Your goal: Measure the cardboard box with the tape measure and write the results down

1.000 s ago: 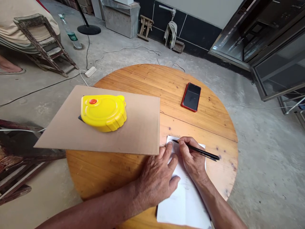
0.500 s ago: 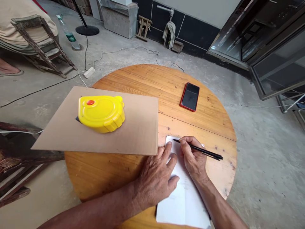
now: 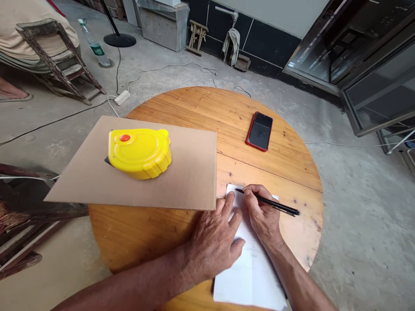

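White paper (image 3: 249, 276) at near edge of round wooden table (image 3: 201, 108). Left hand (image 3: 212, 242) flat on paper, fingers spread, gripping nothing. Right hand (image 3: 262, 216) pinching black pen (image 3: 272, 204), tip on paper's far corner. Beyond left: brown board (image 3: 191, 177) carrying yellow tape measure (image 3: 139, 153). Farther right: red phone (image 3: 260, 131).

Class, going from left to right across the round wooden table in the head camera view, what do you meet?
Yellow plastic tape measure → left hand, flat on the white paper sheet → right hand, gripping the thin black pen.
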`<state>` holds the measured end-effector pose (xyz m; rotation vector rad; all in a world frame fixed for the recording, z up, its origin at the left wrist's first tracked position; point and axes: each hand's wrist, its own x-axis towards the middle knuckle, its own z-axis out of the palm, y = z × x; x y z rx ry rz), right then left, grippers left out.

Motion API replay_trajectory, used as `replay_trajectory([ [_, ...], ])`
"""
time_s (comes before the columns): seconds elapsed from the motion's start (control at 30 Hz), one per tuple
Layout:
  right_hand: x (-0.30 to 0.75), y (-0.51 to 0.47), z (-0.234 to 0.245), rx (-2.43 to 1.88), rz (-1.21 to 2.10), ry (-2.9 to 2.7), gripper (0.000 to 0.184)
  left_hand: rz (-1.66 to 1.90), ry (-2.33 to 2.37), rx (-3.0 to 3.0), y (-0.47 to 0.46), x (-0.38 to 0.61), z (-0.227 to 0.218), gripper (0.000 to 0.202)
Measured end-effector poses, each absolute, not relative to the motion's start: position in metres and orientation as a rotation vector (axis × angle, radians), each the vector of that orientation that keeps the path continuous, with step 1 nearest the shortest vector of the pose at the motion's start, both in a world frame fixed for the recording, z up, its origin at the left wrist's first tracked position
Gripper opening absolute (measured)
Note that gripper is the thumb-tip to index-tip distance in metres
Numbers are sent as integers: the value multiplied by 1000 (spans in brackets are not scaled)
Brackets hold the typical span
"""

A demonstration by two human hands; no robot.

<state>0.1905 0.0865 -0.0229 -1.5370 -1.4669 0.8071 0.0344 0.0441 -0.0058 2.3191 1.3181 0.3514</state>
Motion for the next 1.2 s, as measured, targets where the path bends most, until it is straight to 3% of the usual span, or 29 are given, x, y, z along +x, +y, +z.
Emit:
replay_trajectory([
  [0.83,187,88,-15,-1567,677,-1589,16,377,1312,2312,43,34,-8,44],
  [1.2,194,87,-25,-1416,976,-1191,15,332,1324,2310,45,33,-5,46],
])
